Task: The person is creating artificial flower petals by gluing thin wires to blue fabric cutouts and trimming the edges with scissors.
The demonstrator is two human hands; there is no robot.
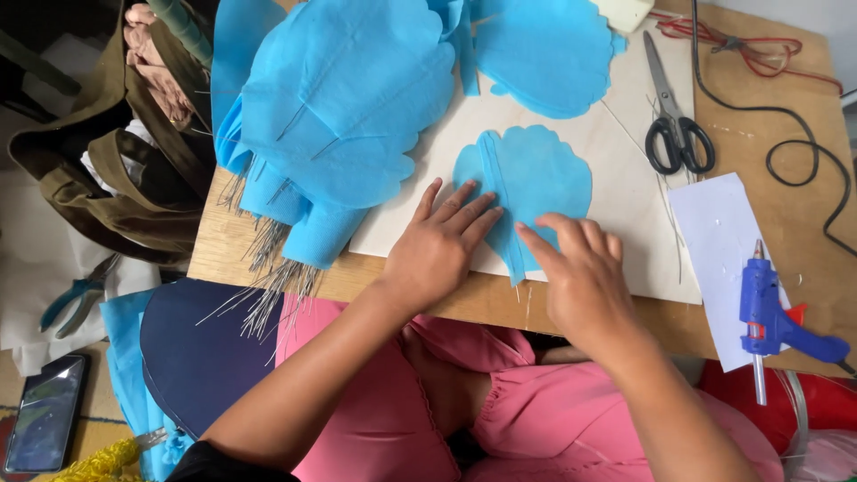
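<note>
On a wooden table (pixel 803 232) lies a cream paper sheet (pixel 625 205), and on it a scalloped light-blue fabric petal (pixel 544 174) with a folded strip down its middle. The left hand (pixel 437 250) lies flat, fingers spread, on the petal's left part. The right hand (pixel 580 268) presses its fingertips (pixel 528 236) on the strip near the petal's near edge. To the far left lies a heap of larger blue petals with wire stems (pixel 330 107). Black-handled scissors (pixel 674 116) lie to the right on the sheet. A blue glue gun (pixel 768 312) rests on a white paper piece (pixel 723 223) at the near right. A black cable (pixel 794 134) loops at the far right.
</note>
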